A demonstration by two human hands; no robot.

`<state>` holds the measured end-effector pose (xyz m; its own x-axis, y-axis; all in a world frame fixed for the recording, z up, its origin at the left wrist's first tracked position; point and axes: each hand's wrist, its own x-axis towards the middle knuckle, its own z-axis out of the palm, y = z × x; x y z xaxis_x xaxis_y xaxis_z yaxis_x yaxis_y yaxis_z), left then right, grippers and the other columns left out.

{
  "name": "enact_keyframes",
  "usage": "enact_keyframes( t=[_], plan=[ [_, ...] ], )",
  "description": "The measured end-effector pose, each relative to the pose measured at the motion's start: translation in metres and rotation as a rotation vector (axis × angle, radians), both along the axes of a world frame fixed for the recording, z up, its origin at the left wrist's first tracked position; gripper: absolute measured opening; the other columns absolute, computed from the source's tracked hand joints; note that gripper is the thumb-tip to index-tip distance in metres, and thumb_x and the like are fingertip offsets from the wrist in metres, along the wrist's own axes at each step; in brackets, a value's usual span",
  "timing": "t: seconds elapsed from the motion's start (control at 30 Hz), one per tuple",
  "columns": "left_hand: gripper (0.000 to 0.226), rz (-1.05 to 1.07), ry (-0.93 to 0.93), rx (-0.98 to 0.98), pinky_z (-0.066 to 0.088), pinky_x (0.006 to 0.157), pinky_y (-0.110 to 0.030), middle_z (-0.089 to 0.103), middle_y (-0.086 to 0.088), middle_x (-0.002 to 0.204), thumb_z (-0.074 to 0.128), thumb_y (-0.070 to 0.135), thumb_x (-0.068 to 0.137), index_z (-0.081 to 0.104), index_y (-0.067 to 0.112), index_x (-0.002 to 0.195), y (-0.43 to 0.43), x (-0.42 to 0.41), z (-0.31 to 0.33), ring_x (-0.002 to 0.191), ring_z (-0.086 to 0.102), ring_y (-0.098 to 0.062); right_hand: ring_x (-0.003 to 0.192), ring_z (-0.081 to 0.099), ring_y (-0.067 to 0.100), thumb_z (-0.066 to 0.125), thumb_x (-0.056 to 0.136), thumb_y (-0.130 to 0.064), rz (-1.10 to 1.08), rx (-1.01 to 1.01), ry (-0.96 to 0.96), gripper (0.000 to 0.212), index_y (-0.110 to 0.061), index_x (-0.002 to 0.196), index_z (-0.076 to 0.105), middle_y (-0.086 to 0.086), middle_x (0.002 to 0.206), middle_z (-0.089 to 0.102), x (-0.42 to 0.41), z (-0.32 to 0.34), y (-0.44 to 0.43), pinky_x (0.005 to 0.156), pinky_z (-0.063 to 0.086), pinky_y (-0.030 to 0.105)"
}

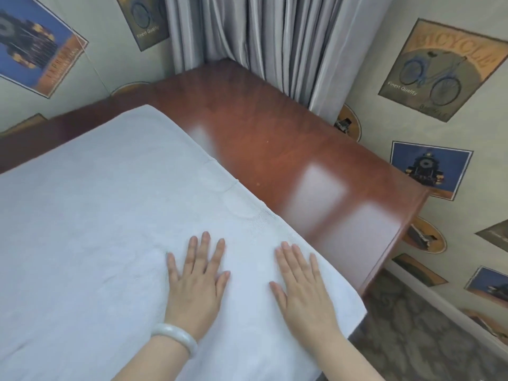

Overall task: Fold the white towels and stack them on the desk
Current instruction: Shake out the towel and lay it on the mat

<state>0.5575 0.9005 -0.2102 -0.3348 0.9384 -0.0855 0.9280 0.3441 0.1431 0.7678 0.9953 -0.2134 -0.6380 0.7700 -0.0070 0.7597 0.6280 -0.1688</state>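
Note:
A large white towel [104,204] lies spread flat over most of the reddish-brown wooden desk [275,138], reaching past the left and near edges of the view. Both hands rest palm down on its near right part, fingers apart and holding nothing. My left hand [196,281] wears a pale bangle at the wrist. My right hand [301,287] lies close to the towel's right edge, whose near corner hangs over the desk's front edge.
Bare glossy desk surface shows to the right of and behind the towel. Grey curtains [264,37] hang at the far corner. Walls with bicycle and train posters [437,67] close in left and right. Patterned carpet [417,334] lies below at the right.

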Motion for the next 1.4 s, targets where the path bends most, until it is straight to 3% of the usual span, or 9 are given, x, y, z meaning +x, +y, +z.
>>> enact_keyframes(
  t=[0.2,0.33,0.47,0.7,0.87,0.93,1.03,1.2,1.4],
  plan=[
    [0.063,0.420,0.018,-0.084,0.019,0.110,-0.064,0.022,-0.002,0.163,0.006,0.052,0.102,0.030,0.024,0.153,-0.136,-0.049,0.002,0.148,0.021,-0.023,0.139,0.034,0.038,0.003,0.097,-0.062,-0.284,0.079,-0.086,0.091,0.004,0.141,0.046,0.019,0.149,0.044,0.037,0.008,0.033,0.112,0.023,0.062],
    [0.068,0.772,-0.071,-0.209,0.030,0.097,-0.075,0.031,-0.009,0.158,0.004,0.060,0.099,0.030,0.027,0.153,-0.189,-0.071,0.011,0.142,0.030,-0.033,0.147,0.019,0.030,0.018,0.100,-0.048,0.134,0.064,0.130,0.067,-0.004,0.148,0.036,0.015,0.156,0.032,-0.069,0.028,0.003,0.119,0.008,0.048],
    [0.082,0.962,-0.088,-0.239,0.018,0.105,-0.076,0.014,-0.005,0.164,-0.013,0.069,0.088,0.014,0.031,0.156,-0.219,-0.078,0.016,0.149,0.015,-0.038,0.149,0.014,0.026,0.030,0.096,-0.044,0.477,0.020,0.047,0.062,-0.019,0.152,0.033,0.006,0.160,0.027,-0.166,0.018,-0.036,0.115,0.009,0.056],
    [0.066,0.961,-0.064,-0.208,0.021,0.105,-0.075,0.022,-0.005,0.162,0.004,0.060,0.098,0.022,0.032,0.155,-0.224,-0.083,0.008,0.147,0.022,-0.037,0.150,-0.015,0.024,0.000,0.093,-0.062,0.466,0.020,-0.148,0.067,-0.036,0.155,-0.007,-0.006,0.164,-0.009,-0.206,-0.010,-0.029,0.116,-0.011,0.061],
    [0.071,0.985,-0.054,-0.119,0.019,0.112,-0.067,0.024,-0.005,0.161,0.000,0.059,0.099,0.032,0.024,0.152,-0.231,-0.093,0.014,0.149,0.015,-0.026,0.151,0.006,0.025,0.006,0.095,-0.059,0.445,-0.046,-0.103,0.069,-0.029,0.155,0.023,-0.001,0.163,0.017,-0.212,0.008,-0.025,0.117,-0.002,0.058],
    [0.080,0.986,-0.048,-0.079,0.004,0.118,-0.061,0.008,-0.001,0.164,-0.010,0.064,0.094,0.021,0.025,0.156,-0.236,-0.109,0.020,0.152,0.003,-0.023,0.149,0.020,0.026,0.012,0.095,-0.055,0.448,-0.014,0.005,0.070,-0.019,0.148,0.040,0.005,0.156,0.036,-0.228,0.015,-0.016,0.117,0.006,0.058],
    [0.073,1.000,-0.072,-0.059,-0.012,0.118,-0.055,-0.017,0.004,0.163,-0.007,0.063,0.092,-0.002,0.031,0.157,-0.232,-0.152,0.024,0.150,-0.019,-0.019,0.151,0.009,0.023,0.020,0.101,-0.050,0.471,0.005,0.031,0.061,-0.019,0.153,0.030,0.005,0.161,0.024,-0.272,0.024,0.002,0.119,0.003,0.056],
    [0.064,0.912,-0.086,-0.116,-0.012,0.117,-0.059,-0.027,0.005,0.160,0.011,0.058,0.100,-0.017,0.037,0.153,-0.195,-0.225,0.028,0.147,-0.026,-0.022,0.150,-0.017,0.024,0.017,0.101,-0.054,0.539,-0.013,-0.165,0.065,-0.030,0.156,-0.006,-0.003,0.164,-0.012,-0.355,0.030,0.019,0.118,-0.005,0.059],
    [0.067,0.924,-0.043,-0.136,-0.011,0.114,-0.064,-0.029,0.009,0.159,-0.008,0.067,0.089,-0.022,0.042,0.149,-0.157,-0.278,0.006,0.147,-0.027,-0.025,0.149,-0.019,0.031,0.006,0.094,-0.067,0.426,-0.054,-0.213,0.068,-0.040,0.153,-0.012,-0.007,0.163,-0.017,-0.407,0.015,0.038,0.113,-0.009,0.066]
  ],
)
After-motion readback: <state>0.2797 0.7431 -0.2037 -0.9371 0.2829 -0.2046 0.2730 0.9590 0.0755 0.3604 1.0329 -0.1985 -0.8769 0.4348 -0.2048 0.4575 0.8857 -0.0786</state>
